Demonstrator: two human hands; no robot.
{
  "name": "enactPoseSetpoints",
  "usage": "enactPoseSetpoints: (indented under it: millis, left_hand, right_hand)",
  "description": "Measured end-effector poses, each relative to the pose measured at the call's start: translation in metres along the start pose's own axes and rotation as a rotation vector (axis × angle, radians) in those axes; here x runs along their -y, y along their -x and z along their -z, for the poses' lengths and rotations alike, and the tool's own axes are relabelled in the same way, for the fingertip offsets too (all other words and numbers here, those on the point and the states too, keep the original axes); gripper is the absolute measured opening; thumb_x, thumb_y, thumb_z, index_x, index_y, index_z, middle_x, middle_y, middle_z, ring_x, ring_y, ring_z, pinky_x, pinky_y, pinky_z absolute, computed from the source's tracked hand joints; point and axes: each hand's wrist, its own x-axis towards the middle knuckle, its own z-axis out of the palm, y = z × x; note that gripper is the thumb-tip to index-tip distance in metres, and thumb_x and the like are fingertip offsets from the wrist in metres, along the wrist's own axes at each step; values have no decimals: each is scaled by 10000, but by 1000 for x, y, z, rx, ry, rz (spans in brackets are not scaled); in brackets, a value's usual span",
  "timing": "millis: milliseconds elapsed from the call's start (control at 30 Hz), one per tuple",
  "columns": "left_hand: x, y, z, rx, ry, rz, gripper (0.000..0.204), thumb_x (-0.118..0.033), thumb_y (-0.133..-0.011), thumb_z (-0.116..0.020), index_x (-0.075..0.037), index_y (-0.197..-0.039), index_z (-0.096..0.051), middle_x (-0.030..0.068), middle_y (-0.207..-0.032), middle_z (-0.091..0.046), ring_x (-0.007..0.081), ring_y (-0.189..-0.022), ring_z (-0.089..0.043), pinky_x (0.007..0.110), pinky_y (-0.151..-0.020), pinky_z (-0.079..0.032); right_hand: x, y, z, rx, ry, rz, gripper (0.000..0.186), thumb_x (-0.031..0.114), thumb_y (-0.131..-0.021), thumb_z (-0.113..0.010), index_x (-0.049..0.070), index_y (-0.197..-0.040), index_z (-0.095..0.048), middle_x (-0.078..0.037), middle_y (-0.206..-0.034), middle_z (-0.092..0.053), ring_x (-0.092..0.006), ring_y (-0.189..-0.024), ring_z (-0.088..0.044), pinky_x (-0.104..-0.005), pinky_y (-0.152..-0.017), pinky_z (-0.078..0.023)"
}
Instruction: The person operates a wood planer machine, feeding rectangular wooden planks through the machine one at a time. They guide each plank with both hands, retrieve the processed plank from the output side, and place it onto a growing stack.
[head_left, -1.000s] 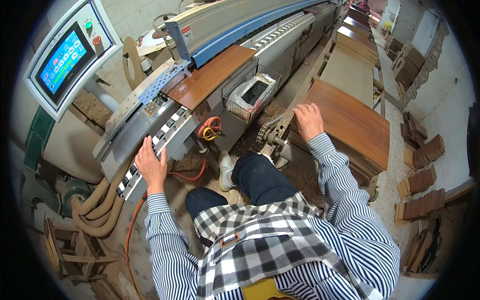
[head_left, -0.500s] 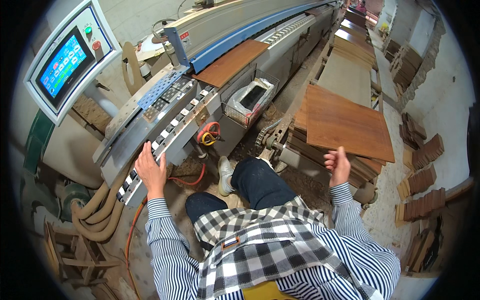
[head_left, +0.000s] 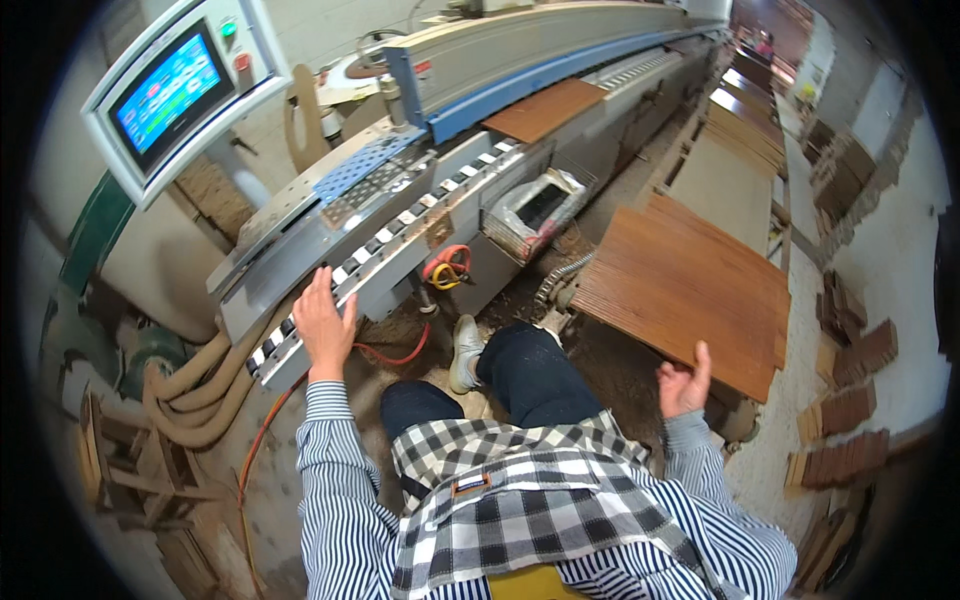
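Left hand [head_left: 322, 325] rests on the conveyor rail [head_left: 400, 235] at near left, control screen [head_left: 172, 88] beyond it. Right hand [head_left: 685, 380] touches the near edge of the top panel [head_left: 690, 285] on the right-hand stack. Another panel [head_left: 545, 108] lies on the machine, far centre.

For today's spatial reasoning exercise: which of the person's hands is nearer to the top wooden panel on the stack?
Right. The right hand grips the near edge of the wooden panel; the left hand rests on the machine's conveyor, well away.
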Motion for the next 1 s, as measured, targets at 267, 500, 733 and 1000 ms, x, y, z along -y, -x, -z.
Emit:
enactPoseSetpoints:
  millis: [267,500,733,1000]
  left_hand:
    - [-1,2,8,38,134,38,637,-397,-889,-632,-85,-1406,-430,142,-1407,-492,296,-1296,-441,458,-1107,-277]
    - [-27,39,66,180,396,34,727,-445,-852,-650,-96,-1440,-401,122,-1492,-413,309,-1413,-325,506,-1178,-162]
    - [-50,82,117,206,453,-20,782,-461,-775,-724,-96,-1409,-450,142,-1507,-385,338,-1419,-312,515,-1172,-183]
    - [6,112,119,62,136,247,699,-467,-810,-706,-97,-1363,-491,118,-1491,-415,309,-1410,-328,543,-1170,-128]
  right_hand:
    - [29,-7,34,30,107,75,170,211,-910,-666,121,-1052,-639,16,-936,-684,-101,-659,-591,-261,-617,-506]
    - [-16,-9,-28,332,99,-151,150,110,-908,-635,44,-1042,-634,-33,-974,-660,-137,-775,-618,-262,-604,-500]
    - [-120,-20,-143,726,146,-557,140,109,-910,-635,13,-1011,-635,-51,-919,-648,-139,-772,-592,-268,-630,-487]
    - [-212,0,-250,898,252,-830,150,192,-897,-703,73,-970,-651,-36,-879,-659,-146,-728,-617,-320,-658,-523]
